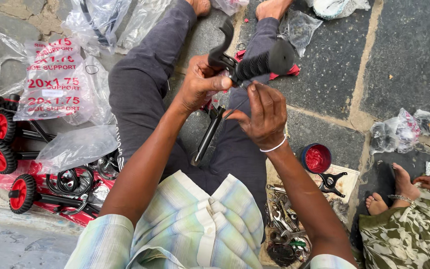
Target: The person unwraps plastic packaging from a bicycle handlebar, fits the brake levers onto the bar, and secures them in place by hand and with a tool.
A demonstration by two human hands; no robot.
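Fingers of the left hand (197, 82) are clamped round the black ribbed rubber handlebar grip with brake lever (255, 62); below it, a thin stiff cable is pinched by the right hand (265, 117). Rigid, light, grippy.

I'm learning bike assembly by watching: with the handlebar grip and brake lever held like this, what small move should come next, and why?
Probably steady the brake lever with the left hand and feed the thin cable pinched in the right hand towards the lever clamp. The cable end already sits just below the black grip, and both hands are close to it.

Left hand (198, 82) clenched; right hand (264, 115) fingers pinching.
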